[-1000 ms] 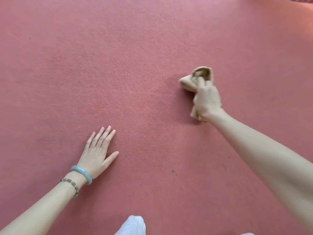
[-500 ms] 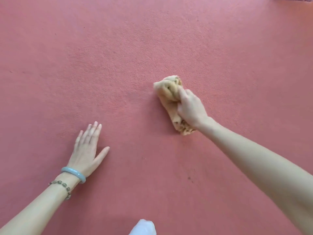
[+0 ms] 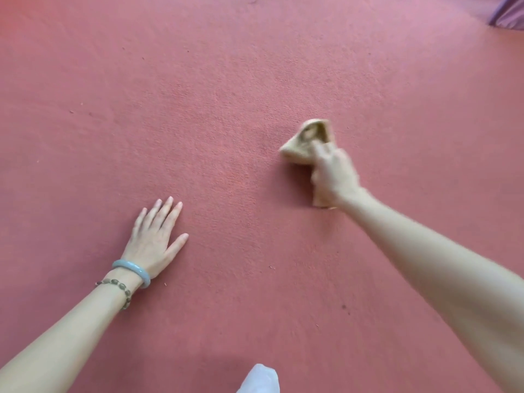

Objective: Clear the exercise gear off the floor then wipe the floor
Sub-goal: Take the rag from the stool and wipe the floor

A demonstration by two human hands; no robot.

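The floor is a red carpet (image 3: 226, 109) that fills the view. My right hand (image 3: 334, 174) grips a bunched tan cloth (image 3: 304, 140) and holds it down on the carpet right of centre; the hand and cloth are motion-blurred. My left hand (image 3: 154, 236) lies flat on the carpet at the lower left, fingers straight and together, thumb spread. It holds nothing. A pale blue bangle and a bead bracelet sit on that wrist. No exercise gear shows on the floor.
A purple object (image 3: 509, 12) pokes in at the top right corner. A white-clothed knee (image 3: 259, 378) shows at the bottom edge. Small specks and crumbs dot the carpet near my arms.
My right hand swept the cloth left and toward me, then back to the right and away. My left hand stayed flat on the carpet.
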